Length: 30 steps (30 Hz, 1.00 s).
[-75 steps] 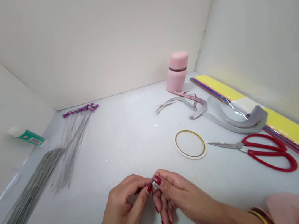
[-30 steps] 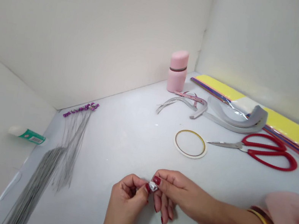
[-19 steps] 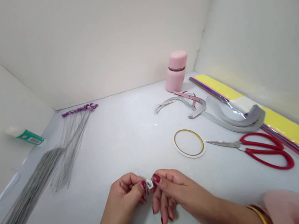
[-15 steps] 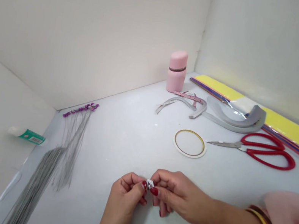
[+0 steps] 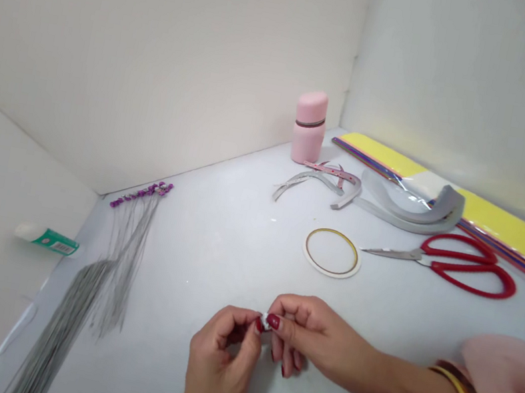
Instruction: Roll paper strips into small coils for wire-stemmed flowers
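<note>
White tabletop [image 5: 193, 245], contents: left hand [image 5: 219, 368] and right hand [image 5: 321, 341] at six o'clock, fingertips pinching a small silver-foil piece [image 5: 263, 322], mostly hidden; purple-tipped wires [image 5: 142, 187] at ten o'clock; bare wires [image 5: 62, 324], apparently still untipped, at eight; red-handled scissors [image 5: 471, 266] at three, untouched.

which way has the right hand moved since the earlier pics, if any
Yes, slightly: the right hand sits a little nearer the tape roll than earlier.

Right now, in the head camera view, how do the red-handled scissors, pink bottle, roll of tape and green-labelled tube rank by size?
1. Red-handled scissors
2. Pink bottle and roll of tape: too alike to rank
3. Green-labelled tube, the slimmest
</note>
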Available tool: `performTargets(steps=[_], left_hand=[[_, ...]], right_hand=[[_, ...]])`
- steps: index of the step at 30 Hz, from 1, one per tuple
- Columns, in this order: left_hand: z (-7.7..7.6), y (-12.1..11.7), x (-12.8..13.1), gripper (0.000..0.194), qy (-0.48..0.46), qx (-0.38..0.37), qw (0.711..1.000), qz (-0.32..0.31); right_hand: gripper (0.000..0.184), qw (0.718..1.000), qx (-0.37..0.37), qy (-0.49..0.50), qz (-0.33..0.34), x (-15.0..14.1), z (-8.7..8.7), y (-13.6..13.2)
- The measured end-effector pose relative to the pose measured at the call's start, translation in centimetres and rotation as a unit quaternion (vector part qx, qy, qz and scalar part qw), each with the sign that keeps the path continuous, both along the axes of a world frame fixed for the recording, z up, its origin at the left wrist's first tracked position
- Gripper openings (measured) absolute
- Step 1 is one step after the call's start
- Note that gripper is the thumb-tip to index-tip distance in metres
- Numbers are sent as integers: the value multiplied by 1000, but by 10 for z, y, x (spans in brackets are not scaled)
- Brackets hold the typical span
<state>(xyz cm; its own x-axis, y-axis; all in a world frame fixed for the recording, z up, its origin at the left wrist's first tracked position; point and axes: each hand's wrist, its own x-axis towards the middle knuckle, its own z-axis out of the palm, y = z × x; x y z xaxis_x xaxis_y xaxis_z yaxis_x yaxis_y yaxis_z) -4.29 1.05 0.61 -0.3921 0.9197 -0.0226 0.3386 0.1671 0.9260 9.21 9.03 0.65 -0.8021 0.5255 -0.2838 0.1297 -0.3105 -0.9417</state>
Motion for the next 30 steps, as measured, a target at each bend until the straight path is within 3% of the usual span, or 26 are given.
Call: performTargets(steps=[2,5,8,11,15,19,24,27,30], left_hand=[[-2,0,-3,12,-29,20,999,-6],[-5,-1,-8,23,-11,63,997,-45],[-5,-1,-10,16,38,87,992,-86],[-4,0,-10,14,57,103,989,-85],[-5,2,-9,11,-3,63,996,-68],[-6,2,-8,14,-114,5,993,-28],[-4,2,-7,6,-82,40,995,-45],[-4,1,-6,7,-78,30,995,-44],[-4,1,-7,7,-78,23,995,-52]], right_hand=[[26,998,-59,31,-12,-1,-1,1],[28,995,-83,55,-19,0,-2,1],[29,995,-88,55,-12,1,-1,0],[31,995,-84,45,-3,1,-1,-1],[30,997,-66,29,-8,0,0,-1],[27,999,44,9,-21,0,1,-1],[26,971,235,-25,-25,3,2,1],[26,955,293,-49,-17,5,2,1],[25,952,301,-53,-11,6,2,1]])
